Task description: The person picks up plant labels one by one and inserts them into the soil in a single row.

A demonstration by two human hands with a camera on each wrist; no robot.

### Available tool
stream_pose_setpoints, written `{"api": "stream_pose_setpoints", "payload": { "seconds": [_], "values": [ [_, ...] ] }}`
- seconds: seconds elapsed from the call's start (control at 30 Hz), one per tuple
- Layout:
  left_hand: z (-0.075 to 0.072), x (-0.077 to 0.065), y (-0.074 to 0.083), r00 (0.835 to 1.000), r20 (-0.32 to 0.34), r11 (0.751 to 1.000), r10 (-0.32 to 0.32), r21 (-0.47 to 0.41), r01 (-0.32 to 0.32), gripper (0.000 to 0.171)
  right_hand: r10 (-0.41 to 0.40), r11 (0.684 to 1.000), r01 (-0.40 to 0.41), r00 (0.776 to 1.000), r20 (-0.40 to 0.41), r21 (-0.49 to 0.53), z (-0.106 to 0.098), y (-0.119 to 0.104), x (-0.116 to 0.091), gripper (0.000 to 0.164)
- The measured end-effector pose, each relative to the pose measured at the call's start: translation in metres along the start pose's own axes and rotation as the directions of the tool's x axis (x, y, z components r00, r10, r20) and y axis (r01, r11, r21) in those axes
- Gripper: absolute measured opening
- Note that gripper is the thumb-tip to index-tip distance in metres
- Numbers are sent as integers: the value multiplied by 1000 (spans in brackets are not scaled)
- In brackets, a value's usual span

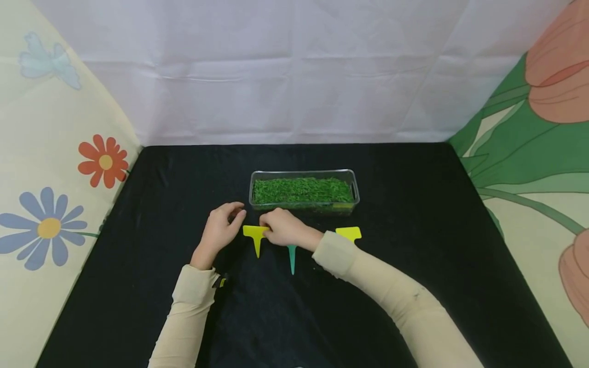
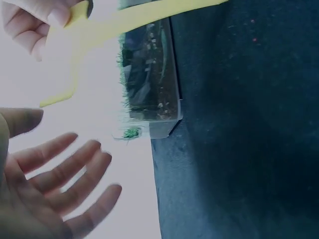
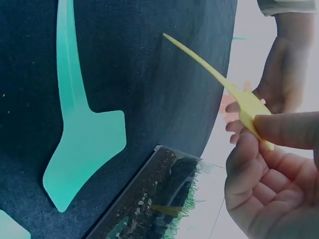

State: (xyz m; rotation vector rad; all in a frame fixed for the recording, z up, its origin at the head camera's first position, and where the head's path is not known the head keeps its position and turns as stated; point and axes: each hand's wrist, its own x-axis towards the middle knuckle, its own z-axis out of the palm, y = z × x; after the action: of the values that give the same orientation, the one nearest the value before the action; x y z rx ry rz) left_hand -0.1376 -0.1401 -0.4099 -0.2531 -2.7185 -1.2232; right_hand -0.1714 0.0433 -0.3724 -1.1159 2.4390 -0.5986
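Observation:
My right hand (image 1: 286,227) pinches a yellow T-shaped plant label (image 3: 251,109) by one end of its head between thumb and fingers, its pointed stem angled down toward the cloth. Left of the label, my left hand (image 2: 65,189) is held with fingers spread and loosely bent, apart from it and holding nothing. A teal plant label (image 3: 84,144) lies on the black cloth, its head hidden by the right hand in the head view. Another yellow label (image 1: 348,233) lies farther right, partly behind the right sleeve. Behind the hands stands a clear plastic tray (image 1: 250,191) of green grass (image 1: 301,190).
Black cloth (image 1: 414,204) covers the table. The corner of another teal piece (image 3: 11,230) shows at the lower left of the right wrist view. A white sheet (image 1: 294,71) hangs behind, with flower-printed panels (image 1: 538,153) at the sides.

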Motion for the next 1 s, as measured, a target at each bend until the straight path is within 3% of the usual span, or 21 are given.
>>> {"api": "stream_pose_setpoints", "payload": {
  "seconds": [0.1,0.23,0.37,0.53,0.83,1.0],
  "values": [
    [-1,0,0,995,41,996,86,-40,-85,23,4,1000,-4,1000,-1,-7,0,0,-1,7],
    [-3,0,1,976,116,981,186,-81,-177,23,-12,999,11,1000,-19,-32,0,0,-1,8],
    [-7,0,3,960,151,970,235,-100,-222,24,-51,995,45,997,-55,-91,-3,-2,-4,9],
    [-13,-1,8,949,142,957,282,-107,-268,26,-89,981,70,991,-101,-179,-9,-5,-8,9],
    [-18,1,19,927,194,945,321,4,-328,30,-120,960,90,988,-101,-266,-15,-8,-13,8],
    [-19,4,25,911,240,919,336,126,-373,29,-137,959,104,984,-110,-265,-16,-8,-14,9]
  ]
}}
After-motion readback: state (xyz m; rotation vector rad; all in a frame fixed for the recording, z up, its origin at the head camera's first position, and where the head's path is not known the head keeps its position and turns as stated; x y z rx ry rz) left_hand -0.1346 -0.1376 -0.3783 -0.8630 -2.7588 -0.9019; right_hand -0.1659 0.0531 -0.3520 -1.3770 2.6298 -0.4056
